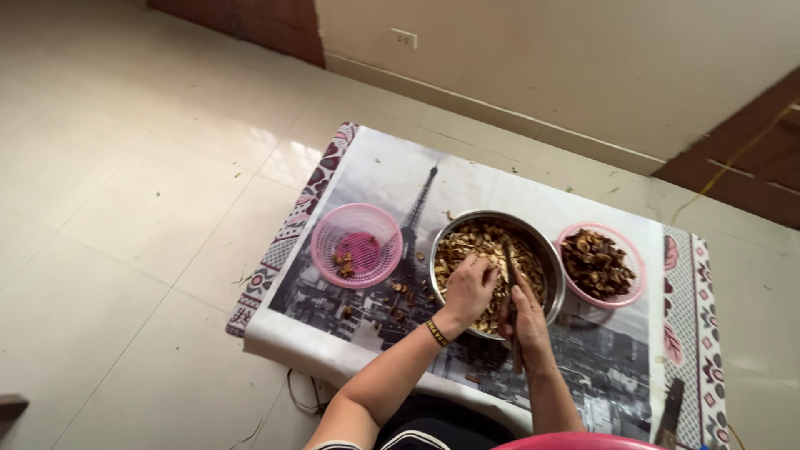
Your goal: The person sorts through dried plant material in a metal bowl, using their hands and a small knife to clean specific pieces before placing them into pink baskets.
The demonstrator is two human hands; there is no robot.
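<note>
Item — low table (583, 200), covered with a printed cloth showing a tower and city in grey; tiled floor around it.

Bowl (550, 258): steel, round, at the table's middle, filled with pale brown chopped pieces (475, 242). Both of our hands were over it.

Left hand (468, 287): palm down in the bowl, fingers curled together into the pieces, seemingly gathering or pinching some; exactly what they pinched we could not tell. A dark-and-yellow band (437, 332) sat on that wrist.

Right hand (527, 321): at the bowl's near rim, fingers wrapped tight around the handle of a knife (510, 271), its blade lying out across the pieces.

Left basket (357, 245): pink plastic mesh, left of the bowl and apart from it, nearly bare, a few dark bits at the bottom.

Right basket (637, 267): pink, just beside the bowl on the right, heaped with dark brown pieces (593, 262).

Scraps (400, 292): a scatter of small dark bits on the cloth between left basket and bowl.

Step in hand, as we judged it — sorting or trimming, one piece being picked from the bowl to meet the blade. The next move would call for a firm pinch on a single piece and a short, careful cut away from the left fingers, which lay close to the edge.
</note>
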